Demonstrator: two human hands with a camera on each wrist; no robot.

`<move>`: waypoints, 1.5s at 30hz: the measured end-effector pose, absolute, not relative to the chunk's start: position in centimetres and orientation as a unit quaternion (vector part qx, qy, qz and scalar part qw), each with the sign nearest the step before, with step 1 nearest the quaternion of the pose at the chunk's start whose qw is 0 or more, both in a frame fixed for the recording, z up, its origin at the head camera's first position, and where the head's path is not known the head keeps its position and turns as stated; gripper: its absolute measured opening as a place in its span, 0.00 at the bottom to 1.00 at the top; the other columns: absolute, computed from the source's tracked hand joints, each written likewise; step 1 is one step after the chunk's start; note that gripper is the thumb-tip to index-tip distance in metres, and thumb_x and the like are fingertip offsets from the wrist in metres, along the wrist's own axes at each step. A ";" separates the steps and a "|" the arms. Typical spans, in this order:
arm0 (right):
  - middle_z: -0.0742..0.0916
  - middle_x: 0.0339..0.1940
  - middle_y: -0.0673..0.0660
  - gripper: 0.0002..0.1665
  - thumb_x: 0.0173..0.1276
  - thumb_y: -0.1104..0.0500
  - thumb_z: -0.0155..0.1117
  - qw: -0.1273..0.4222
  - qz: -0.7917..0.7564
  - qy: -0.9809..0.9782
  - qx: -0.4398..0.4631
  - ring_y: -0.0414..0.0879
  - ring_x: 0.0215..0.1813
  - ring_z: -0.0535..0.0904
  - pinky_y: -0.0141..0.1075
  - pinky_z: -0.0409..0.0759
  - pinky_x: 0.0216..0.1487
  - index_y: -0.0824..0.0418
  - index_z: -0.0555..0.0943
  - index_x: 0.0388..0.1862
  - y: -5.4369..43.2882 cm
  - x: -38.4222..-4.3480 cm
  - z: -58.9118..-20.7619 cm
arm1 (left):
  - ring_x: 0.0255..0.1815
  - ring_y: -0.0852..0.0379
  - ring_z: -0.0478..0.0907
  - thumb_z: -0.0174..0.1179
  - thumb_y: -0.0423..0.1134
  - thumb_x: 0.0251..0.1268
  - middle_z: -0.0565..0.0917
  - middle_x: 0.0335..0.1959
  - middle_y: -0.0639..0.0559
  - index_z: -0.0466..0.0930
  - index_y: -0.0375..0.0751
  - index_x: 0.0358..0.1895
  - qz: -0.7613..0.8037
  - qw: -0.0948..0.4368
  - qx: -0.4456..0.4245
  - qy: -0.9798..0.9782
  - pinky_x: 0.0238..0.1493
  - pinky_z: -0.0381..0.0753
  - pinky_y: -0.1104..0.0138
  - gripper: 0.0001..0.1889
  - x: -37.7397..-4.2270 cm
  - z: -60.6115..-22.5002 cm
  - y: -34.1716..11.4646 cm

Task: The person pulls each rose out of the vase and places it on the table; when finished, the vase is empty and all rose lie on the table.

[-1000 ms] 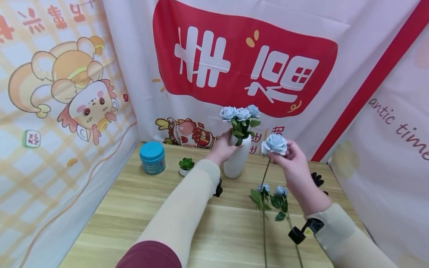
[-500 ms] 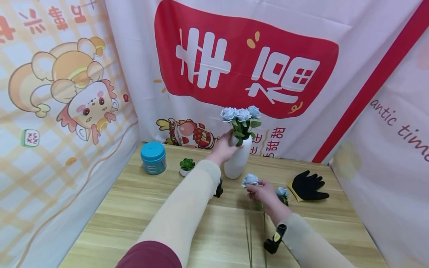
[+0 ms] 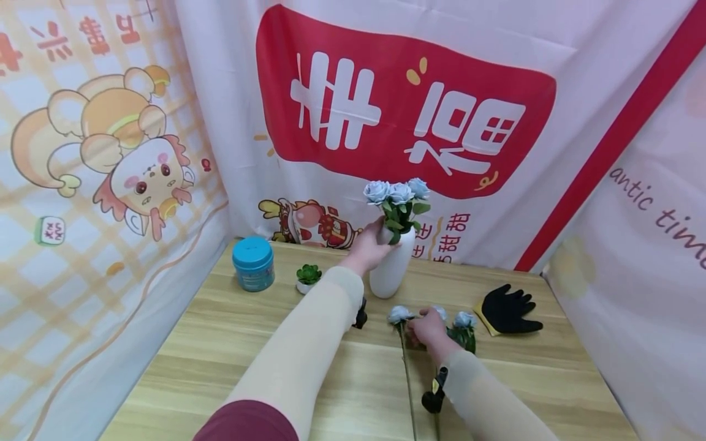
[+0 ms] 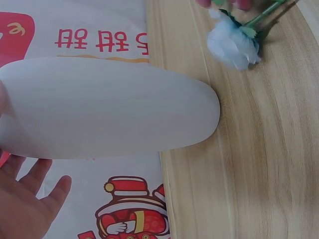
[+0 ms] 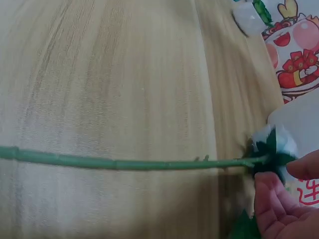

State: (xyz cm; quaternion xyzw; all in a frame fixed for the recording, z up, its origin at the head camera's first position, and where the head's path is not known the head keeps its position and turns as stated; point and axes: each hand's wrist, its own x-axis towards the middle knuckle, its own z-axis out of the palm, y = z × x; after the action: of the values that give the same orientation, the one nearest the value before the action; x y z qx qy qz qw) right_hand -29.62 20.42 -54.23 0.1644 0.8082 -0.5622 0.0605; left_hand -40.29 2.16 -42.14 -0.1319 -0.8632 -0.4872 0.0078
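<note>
Near the top of a white vase (image 3: 390,269), my left hand (image 3: 371,246) grips it around the neck. The vase stands upright with several pale blue roses (image 3: 398,193) in its mouth. In the left wrist view the vase (image 4: 109,107) spans the frame, with my left hand (image 4: 32,199) at its upper end. A loose blue rose (image 3: 400,315) lies stem toward me on the table. My right hand (image 3: 429,331) is beside its bloom; in the right wrist view thumb and finger stand apart next to the sepals and stem (image 5: 144,164). Two more roses (image 3: 464,320) lie partly behind this hand.
A blue-lidded jar (image 3: 253,264) and a small potted succulent (image 3: 308,275) stand at the left rear of the wooden table (image 3: 342,392). A black glove (image 3: 508,310) lies at the right. Printed cloth (image 3: 408,98) hangs behind.
My right hand has lowered a rose from beside the vase to the table, and its thumb and finger are now apart. The left hand stays on the vase. The black glove has come into full view.
</note>
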 end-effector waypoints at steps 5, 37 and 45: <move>0.80 0.31 0.62 0.28 0.61 0.71 0.58 0.021 -0.543 0.826 0.149 0.49 0.23 0.77 0.34 0.74 0.22 0.74 0.66 0.62 19.7 -29.7 -51.8 | 0.74 0.49 0.60 0.66 0.53 0.64 0.62 0.76 0.52 0.50 0.58 0.80 -0.492 0.002 -0.126 -0.861 0.69 0.63 0.51 0.44 -40.1 -42.4 2.1; 0.84 0.33 0.63 0.35 0.76 0.58 0.58 0.076 -0.554 0.824 -0.089 0.49 0.22 0.76 0.40 0.82 0.31 0.59 0.56 0.77 13.6 -35.9 -34.0 | 0.59 0.48 0.73 0.57 0.38 0.70 0.70 0.69 0.48 0.56 0.51 0.78 -0.438 0.000 -0.172 -0.882 0.59 0.74 0.60 0.35 -40.0 -41.2 1.5; 0.81 0.46 0.60 0.19 0.75 0.61 0.58 -0.056 -0.558 0.827 -0.042 0.54 0.36 0.79 0.40 0.82 0.32 0.55 0.74 0.63 13.2 -35.1 -33.1 | 0.71 0.48 0.64 0.63 0.51 0.67 0.64 0.75 0.51 0.57 0.55 0.78 -0.448 -0.008 -0.140 -0.883 0.69 0.64 0.55 0.38 -40.1 -41.4 1.6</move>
State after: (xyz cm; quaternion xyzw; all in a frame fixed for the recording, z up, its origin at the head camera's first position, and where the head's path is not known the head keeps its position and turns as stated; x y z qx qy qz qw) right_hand -35.14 13.24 -33.14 -0.0423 0.8272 -0.5575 -0.0559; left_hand -40.10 1.60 -41.42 -0.1404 -0.8831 -0.4476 -0.0084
